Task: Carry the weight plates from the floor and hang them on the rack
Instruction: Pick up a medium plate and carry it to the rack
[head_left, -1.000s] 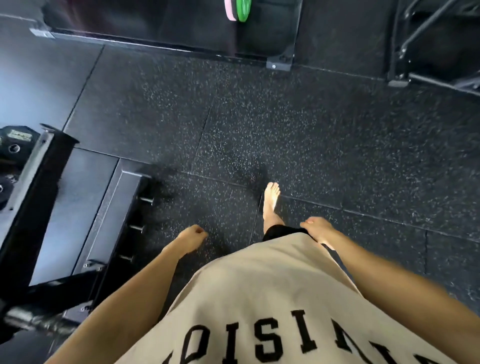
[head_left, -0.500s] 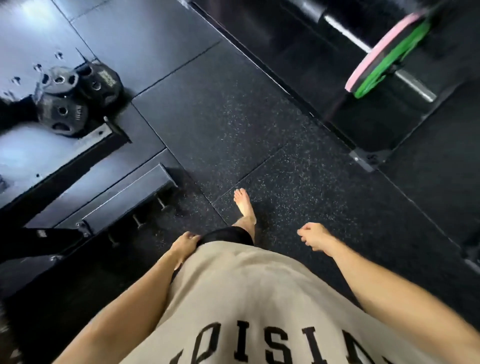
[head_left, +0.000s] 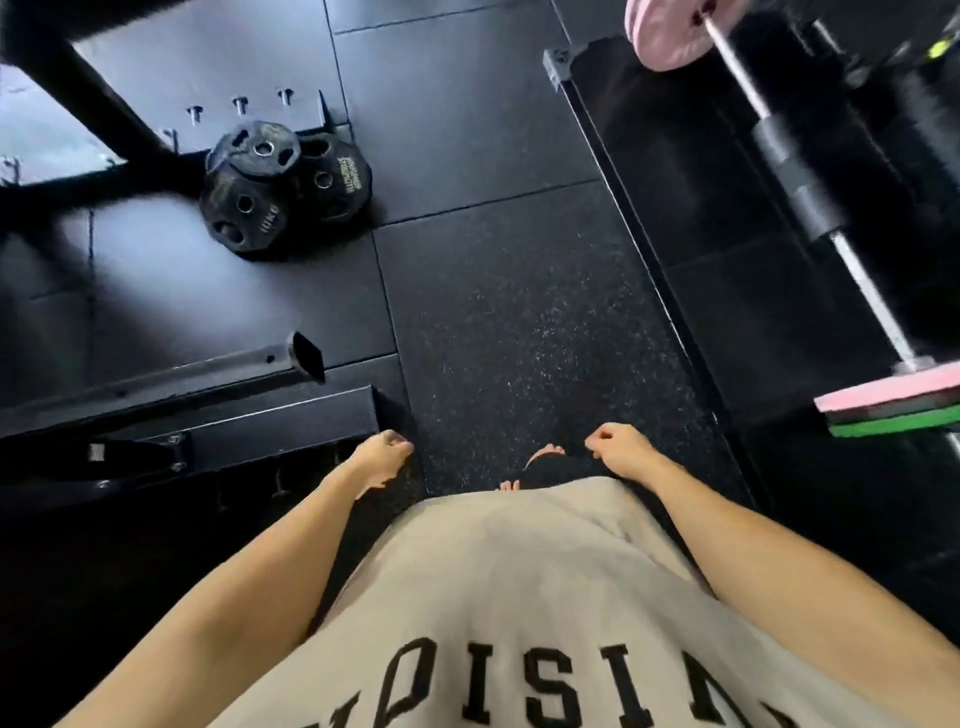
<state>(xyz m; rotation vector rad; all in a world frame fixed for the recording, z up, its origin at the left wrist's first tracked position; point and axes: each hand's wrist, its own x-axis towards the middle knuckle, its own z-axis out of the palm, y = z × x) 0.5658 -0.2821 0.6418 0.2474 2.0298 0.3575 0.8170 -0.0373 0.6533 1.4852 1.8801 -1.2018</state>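
Both hands hang low in front of a beige shirt (head_left: 498, 597) with black block letters, and neither holds anything. The left hand (head_left: 383, 460) is loosely curled, fingers folded in toward the palm, over the edge of a dark metal frame. The right hand (head_left: 618, 449) is curled the same way, a loose fist with the thumb tucked against the fingers, above the speckled rubber floor (head_left: 509, 332). Toes of a bare foot (head_left: 545, 453) show between the two hands, just past the shirt's hem.

The weight plates (head_left: 283, 189) lie in a small heap on the floor, well ahead and to the left. There look to be three black discs with grip holes: one lies on top of the others, one below it is marked 10KG, and one to the right carries a pale label (too blurred to read). The heap sits just beside a black rack (head_left: 93, 104) whose thick upright slants across the upper left corner; a row of short pegs (head_left: 239, 104) stands along its base rail behind the plates.

Nearer the left hand, a black square tube (head_left: 218, 364) with an open end juts to the right above a flat dark beam.

On the right, a barbell (head_left: 810, 208) lies on a black platform. It carries a pink disc (head_left: 670, 36) at its far end and a pink and green pair (head_left: 898, 408) at the near end.
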